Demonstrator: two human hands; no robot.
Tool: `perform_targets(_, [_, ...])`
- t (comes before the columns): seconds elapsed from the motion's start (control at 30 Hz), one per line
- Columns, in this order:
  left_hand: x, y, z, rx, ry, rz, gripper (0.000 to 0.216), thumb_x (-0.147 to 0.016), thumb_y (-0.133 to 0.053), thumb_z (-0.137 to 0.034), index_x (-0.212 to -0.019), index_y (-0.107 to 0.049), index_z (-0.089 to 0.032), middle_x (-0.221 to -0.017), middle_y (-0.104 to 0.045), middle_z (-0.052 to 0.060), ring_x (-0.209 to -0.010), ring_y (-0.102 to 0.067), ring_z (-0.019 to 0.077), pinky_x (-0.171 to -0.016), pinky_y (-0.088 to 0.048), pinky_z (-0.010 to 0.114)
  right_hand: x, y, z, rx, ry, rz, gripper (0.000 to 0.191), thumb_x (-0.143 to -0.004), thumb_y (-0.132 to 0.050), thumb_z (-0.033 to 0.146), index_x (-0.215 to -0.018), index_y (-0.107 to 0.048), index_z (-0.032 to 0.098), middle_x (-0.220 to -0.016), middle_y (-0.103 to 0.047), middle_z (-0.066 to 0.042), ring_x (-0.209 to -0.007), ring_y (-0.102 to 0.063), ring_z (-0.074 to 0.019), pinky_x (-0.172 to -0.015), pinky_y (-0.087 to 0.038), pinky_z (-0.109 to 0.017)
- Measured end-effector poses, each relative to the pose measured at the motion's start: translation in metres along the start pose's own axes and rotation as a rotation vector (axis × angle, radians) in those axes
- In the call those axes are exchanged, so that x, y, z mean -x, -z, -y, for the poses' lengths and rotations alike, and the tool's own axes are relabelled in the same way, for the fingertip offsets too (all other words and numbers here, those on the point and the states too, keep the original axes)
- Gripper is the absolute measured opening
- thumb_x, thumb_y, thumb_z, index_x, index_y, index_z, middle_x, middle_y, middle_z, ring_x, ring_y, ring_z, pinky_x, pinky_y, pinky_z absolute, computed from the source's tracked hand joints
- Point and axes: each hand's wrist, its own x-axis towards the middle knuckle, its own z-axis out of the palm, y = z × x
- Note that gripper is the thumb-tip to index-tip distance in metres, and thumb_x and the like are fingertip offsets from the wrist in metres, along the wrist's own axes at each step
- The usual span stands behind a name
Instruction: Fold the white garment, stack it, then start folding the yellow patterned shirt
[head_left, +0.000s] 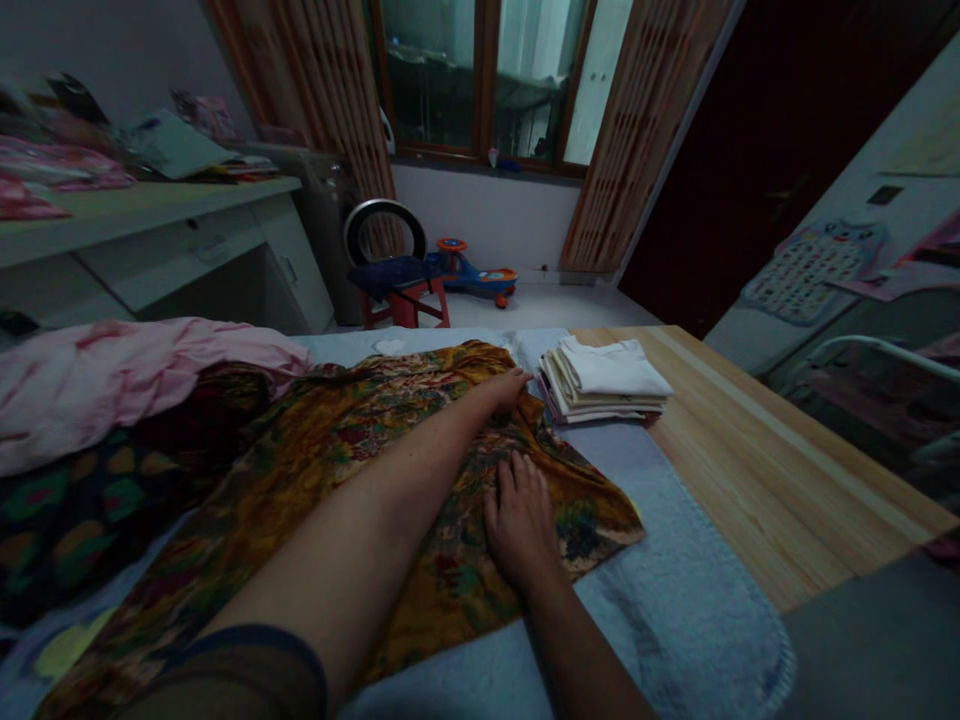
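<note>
A brown-gold patterned garment [420, 560] lies spread on a light blue cover [720, 600]. My left hand [508, 393] reaches across to the garment's far right part. Its fingers point right and look stretched out over the fabric, with the thumb side partly hidden; creases run beside it. Closer to me, my right hand [523, 515] rests palm down on the garment, fingers extended and slightly apart. Just beyond my left hand, to the right, sits a stack of folded clothes [611, 385] with a white one on top.
Pink cloth [142, 375] and a dark patterned cloth [97, 510] are heaped at the left. The cover lies over a wooden table [750, 460]. Beyond it stand a red stool [405, 303], a blue ride-on toy [472, 272] and a white desk [187, 240].
</note>
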Motion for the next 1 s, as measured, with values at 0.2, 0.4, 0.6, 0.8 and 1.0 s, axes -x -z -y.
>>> perform_targets(0.2, [-0.010, 0.006, -0.002, -0.026, 0.047, 0.096, 0.032, -0.075, -0.066, -0.014, -0.107, -0.072, -0.016, -0.115, -0.071, 0.013, -0.106, -0.066, 0.0279, -0.091, -0.050, 0.031, 0.001, 0.001, 0.001, -0.015, -0.008, 0.001, 0.051, -0.099, -0.039, 0.036, -0.144, -0.049, 0.015, -0.157, -0.035, -0.012, -0.147, -0.025, -0.0277, -0.119, -0.020, -0.046])
perform_targets(0.4, [-0.002, 0.008, -0.003, -0.018, 0.135, 0.001, 0.021, -0.078, -0.064, -0.019, -0.097, -0.072, -0.017, -0.103, -0.072, 0.011, -0.099, -0.067, 0.0258, -0.085, -0.050, 0.029, 0.001, 0.002, 0.002, -0.035, -0.018, 0.002, 0.050, -0.099, -0.038, 0.035, -0.144, -0.048, 0.015, -0.158, -0.033, -0.011, -0.147, -0.026, -0.0272, -0.120, -0.019, -0.046])
perform_targets(0.6, [0.022, -0.001, -0.012, 0.006, 0.185, -0.207, 0.032, -0.083, -0.054, -0.012, -0.114, -0.061, -0.018, -0.122, -0.059, 0.011, -0.108, -0.061, 0.0219, -0.090, -0.048, 0.030, 0.002, 0.002, 0.001, -0.036, -0.008, -0.004, 0.050, -0.098, -0.038, 0.035, -0.143, -0.049, 0.015, -0.158, -0.034, -0.012, -0.147, -0.026, -0.0282, -0.120, -0.020, -0.046])
perform_targets(0.8, [0.035, 0.000, -0.016, -0.008, 0.165, -0.178, 0.037, -0.077, -0.061, -0.017, -0.113, -0.063, -0.021, -0.122, -0.060, 0.010, -0.115, -0.057, 0.0249, -0.097, -0.045, 0.034, 0.003, 0.001, 0.001, -0.035, -0.005, -0.020, 0.050, -0.098, -0.039, 0.035, -0.143, -0.049, 0.014, -0.156, -0.036, -0.013, -0.146, -0.027, -0.0284, -0.119, -0.020, -0.047])
perform_targets(1.0, [0.028, 0.020, -0.008, 0.002, 0.295, -0.074, 0.035, -0.091, -0.046, -0.041, -0.099, -0.071, -0.018, -0.100, -0.072, 0.012, -0.096, -0.068, 0.0277, -0.082, -0.052, 0.034, 0.002, 0.000, 0.001, -0.038, -0.005, -0.036, 0.050, -0.098, -0.040, 0.034, -0.143, -0.049, 0.015, -0.157, -0.035, -0.012, -0.147, -0.027, -0.0271, -0.120, -0.019, -0.047])
